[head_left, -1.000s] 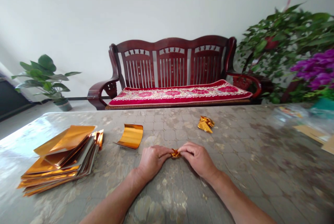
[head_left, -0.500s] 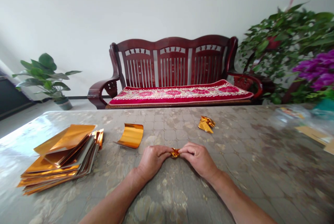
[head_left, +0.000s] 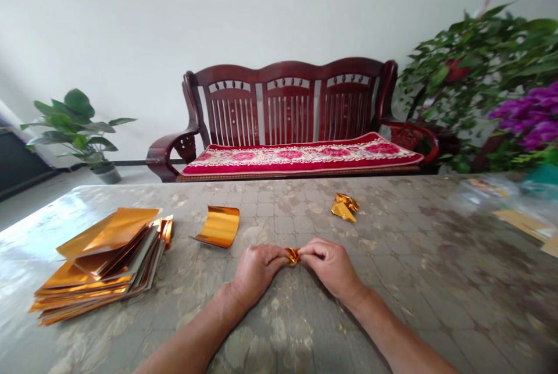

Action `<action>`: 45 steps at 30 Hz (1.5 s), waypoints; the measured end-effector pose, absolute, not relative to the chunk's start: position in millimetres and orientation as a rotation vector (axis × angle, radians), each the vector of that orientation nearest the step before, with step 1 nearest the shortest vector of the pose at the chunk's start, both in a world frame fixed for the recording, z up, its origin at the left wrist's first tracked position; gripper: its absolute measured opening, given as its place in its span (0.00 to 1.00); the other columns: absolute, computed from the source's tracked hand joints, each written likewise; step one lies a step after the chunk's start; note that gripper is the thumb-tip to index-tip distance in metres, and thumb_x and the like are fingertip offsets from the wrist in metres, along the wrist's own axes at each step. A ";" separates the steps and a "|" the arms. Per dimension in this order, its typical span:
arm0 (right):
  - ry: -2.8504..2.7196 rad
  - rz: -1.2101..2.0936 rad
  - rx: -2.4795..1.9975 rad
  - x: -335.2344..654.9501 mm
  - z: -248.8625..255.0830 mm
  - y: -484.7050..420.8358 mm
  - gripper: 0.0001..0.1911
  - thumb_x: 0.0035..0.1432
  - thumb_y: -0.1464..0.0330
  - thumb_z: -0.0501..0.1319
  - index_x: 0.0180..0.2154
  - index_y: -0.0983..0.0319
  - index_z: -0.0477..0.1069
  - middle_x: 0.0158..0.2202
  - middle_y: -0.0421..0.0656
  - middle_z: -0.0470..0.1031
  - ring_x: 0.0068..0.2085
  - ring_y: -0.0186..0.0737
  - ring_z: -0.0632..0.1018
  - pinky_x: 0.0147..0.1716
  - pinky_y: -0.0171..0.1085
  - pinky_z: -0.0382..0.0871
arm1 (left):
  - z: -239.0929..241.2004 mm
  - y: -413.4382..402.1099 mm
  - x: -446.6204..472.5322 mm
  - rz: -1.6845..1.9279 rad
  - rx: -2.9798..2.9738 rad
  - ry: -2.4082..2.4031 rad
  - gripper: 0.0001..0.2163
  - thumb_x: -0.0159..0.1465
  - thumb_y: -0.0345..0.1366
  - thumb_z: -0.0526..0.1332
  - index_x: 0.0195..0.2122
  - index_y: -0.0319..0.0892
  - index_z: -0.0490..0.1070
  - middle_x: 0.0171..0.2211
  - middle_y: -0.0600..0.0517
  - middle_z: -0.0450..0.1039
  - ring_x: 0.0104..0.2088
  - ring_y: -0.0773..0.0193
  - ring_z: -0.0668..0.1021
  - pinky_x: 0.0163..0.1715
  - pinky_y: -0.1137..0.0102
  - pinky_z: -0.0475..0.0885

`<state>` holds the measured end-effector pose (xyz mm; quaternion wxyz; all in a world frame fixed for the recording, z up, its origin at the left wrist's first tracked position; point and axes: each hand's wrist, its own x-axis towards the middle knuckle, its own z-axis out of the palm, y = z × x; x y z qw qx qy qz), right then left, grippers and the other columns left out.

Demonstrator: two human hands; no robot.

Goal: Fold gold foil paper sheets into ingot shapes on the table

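Between my two hands is a small crumpled piece of gold foil paper [head_left: 292,255], partly hidden by the fingertips. My left hand [head_left: 260,266] is closed, pinching its left side with thumb and fingers. On the opposite side my right hand [head_left: 330,263] pinches it the same way. Beyond my left hand lies a single curled gold foil sheet [head_left: 220,226] with its edges lifted. A folded, creased gold foil piece [head_left: 344,207] rests beyond my right hand.
A loose stack of gold foil sheets [head_left: 87,284] sits on the left of the patterned tabletop [head_left: 288,316]. Clear plastic bags [head_left: 483,192] and brown cardboard [head_left: 521,225] lie at the right. Behind the table stands a dark red wooden bench [head_left: 288,100], with plants on both sides.
The foil between my fingers has turned slightly and its shape looks a little different. My left hand has shifted slightly right; both hands keep their pinch.
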<state>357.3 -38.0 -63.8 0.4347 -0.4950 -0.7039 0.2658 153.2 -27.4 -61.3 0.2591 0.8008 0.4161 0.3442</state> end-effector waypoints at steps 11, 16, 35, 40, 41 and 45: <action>-1.743 0.656 -1.174 349.4 -60.4 -42.9 0.09 0.56 0.73 0.61 0.30 0.58 0.80 0.29 0.42 0.80 0.31 0.38 0.79 0.33 0.34 0.71 | -60.5 -33.2 156.5 0.985 2.257 1.102 0.08 0.67 0.35 0.60 0.36 0.46 0.80 0.32 0.54 0.81 0.33 0.66 0.81 0.37 0.75 0.72; -1.729 0.606 -1.168 345.4 -59.5 -46.4 0.09 0.56 0.72 0.61 0.30 0.58 0.81 0.28 0.41 0.79 0.30 0.37 0.79 0.31 0.33 0.70 | -58.0 -37.1 158.6 1.036 2.333 1.093 0.08 0.67 0.33 0.59 0.35 0.45 0.79 0.30 0.54 0.80 0.32 0.66 0.80 0.35 0.76 0.72; -1.872 0.482 -1.178 362.7 -58.6 -39.0 0.10 0.60 0.73 0.59 0.36 0.56 0.78 0.36 0.41 0.79 0.38 0.38 0.79 0.40 0.35 0.70 | -66.2 -18.5 140.9 0.999 2.295 1.041 0.10 0.70 0.34 0.55 0.45 0.47 0.77 0.37 0.52 0.80 0.37 0.65 0.80 0.39 0.74 0.72; -1.916 0.450 -1.280 363.2 -58.9 -40.0 0.11 0.58 0.73 0.59 0.39 0.54 0.77 0.37 0.39 0.80 0.39 0.39 0.80 0.41 0.35 0.70 | -65.8 -18.6 141.8 0.953 2.247 1.034 0.10 0.70 0.33 0.56 0.44 0.48 0.77 0.37 0.53 0.80 0.39 0.65 0.80 0.40 0.74 0.72; -1.905 0.447 -1.315 362.2 -58.9 -40.4 0.12 0.57 0.73 0.60 0.41 0.54 0.76 0.37 0.39 0.80 0.40 0.40 0.80 0.41 0.36 0.70 | -65.4 -18.7 142.7 0.951 2.231 1.039 0.09 0.69 0.32 0.56 0.43 0.48 0.77 0.38 0.53 0.80 0.39 0.65 0.80 0.41 0.74 0.72; -1.844 0.461 -1.406 359.2 -60.8 -40.9 0.19 0.56 0.72 0.60 0.50 0.55 0.70 0.37 0.38 0.82 0.39 0.40 0.81 0.40 0.37 0.71 | -63.2 -18.0 144.6 0.966 2.174 1.077 0.09 0.68 0.30 0.57 0.43 0.47 0.76 0.39 0.54 0.80 0.41 0.65 0.80 0.43 0.73 0.72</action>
